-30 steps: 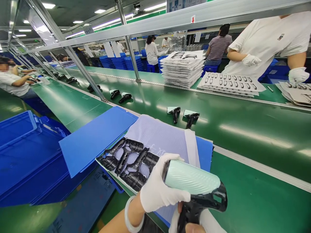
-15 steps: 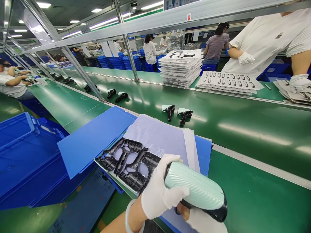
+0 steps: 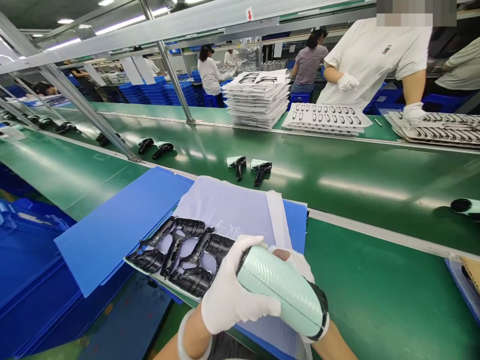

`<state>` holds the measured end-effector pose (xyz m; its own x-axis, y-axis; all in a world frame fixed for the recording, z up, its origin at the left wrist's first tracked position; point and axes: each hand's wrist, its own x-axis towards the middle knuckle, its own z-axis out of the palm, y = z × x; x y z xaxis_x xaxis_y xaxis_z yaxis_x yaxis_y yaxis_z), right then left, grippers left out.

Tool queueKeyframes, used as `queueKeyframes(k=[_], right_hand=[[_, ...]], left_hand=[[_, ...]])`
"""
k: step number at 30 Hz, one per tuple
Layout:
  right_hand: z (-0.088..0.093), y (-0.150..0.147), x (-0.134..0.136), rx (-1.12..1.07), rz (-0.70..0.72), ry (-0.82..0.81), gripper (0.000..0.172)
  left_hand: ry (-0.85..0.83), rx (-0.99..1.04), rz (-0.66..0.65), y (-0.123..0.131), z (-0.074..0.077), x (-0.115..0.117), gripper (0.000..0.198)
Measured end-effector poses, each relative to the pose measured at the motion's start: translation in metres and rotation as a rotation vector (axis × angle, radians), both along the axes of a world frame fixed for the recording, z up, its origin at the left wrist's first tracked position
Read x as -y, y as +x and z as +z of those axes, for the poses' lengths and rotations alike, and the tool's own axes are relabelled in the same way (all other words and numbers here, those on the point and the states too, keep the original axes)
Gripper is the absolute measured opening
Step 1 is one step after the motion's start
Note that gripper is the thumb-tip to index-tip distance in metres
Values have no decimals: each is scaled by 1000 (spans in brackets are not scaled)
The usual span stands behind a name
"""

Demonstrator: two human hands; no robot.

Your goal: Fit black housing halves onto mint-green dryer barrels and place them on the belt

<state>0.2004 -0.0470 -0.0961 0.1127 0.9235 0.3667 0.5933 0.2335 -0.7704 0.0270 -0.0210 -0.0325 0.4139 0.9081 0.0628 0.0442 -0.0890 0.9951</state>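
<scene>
Before me is a mint-green and black hair dryer housing (image 3: 279, 290), its ribbed barrel slanting down to the right. My left hand (image 3: 228, 295), in a white glove, is closed round its left end, thumb along the near side. My right hand (image 3: 302, 265), also gloved, grips it from the far and right side; the barrel hides much of this hand, and a bare fingertip shows at the top. Left of my hands lie several black plastic shell halves (image 3: 187, 250) with cut-outs, on a pale protective sheet (image 3: 225, 205) over blue boards.
Two finished-looking housings (image 3: 249, 169) lie on the green conveyor belt (image 3: 337, 175), with more farther left. Blue boards (image 3: 120, 225) stick out left, above blue crates (image 3: 30, 280). Across the belt, a gloved co-worker (image 3: 378, 60) stands by stacked sheets (image 3: 258, 100) of small black parts.
The housing has turned in my hands, so a seam along the barrel now shows. My right hand has moved from beneath it to its far side. The view has swung right.
</scene>
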Motion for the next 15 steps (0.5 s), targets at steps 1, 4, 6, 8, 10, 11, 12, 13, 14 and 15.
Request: queueKeyframes(k=[1, 4, 6, 8, 10, 11, 12, 13, 14, 15], right_hand=[[4, 3, -4, 15, 0, -2, 20], [14, 11, -11, 51, -26, 2, 25], [16, 15, -13, 104, -81, 51, 25], [16, 18, -15, 160, -132, 112, 24], [16, 20, -17, 203, -185, 151, 24], [15, 21, -18, 224, -205, 164, 24], [15, 21, -19, 241, -221, 172, 24], [15, 22, -21, 253, -228, 175, 24], [15, 23, -22, 261, -228, 184, 25], [14, 23, -23, 265, -228, 192, 26]], left_hand=[[4, -15, -8, 0, 0, 0, 93], [15, -47, -32, -1, 1, 0, 96], [25, -56, -42, -1, 1, -1, 96], [44, -62, -49, -1, 1, -1, 98], [56, -64, -50, -1, 0, -2, 100], [51, -66, -49, -1, 0, -2, 101], [37, -70, -45, -1, 1, -1, 102], [17, -75, -39, -1, 1, -1, 103], [-3, -84, -28, 0, 2, 0, 106], [-22, -98, -14, 0, 3, 2, 110]])
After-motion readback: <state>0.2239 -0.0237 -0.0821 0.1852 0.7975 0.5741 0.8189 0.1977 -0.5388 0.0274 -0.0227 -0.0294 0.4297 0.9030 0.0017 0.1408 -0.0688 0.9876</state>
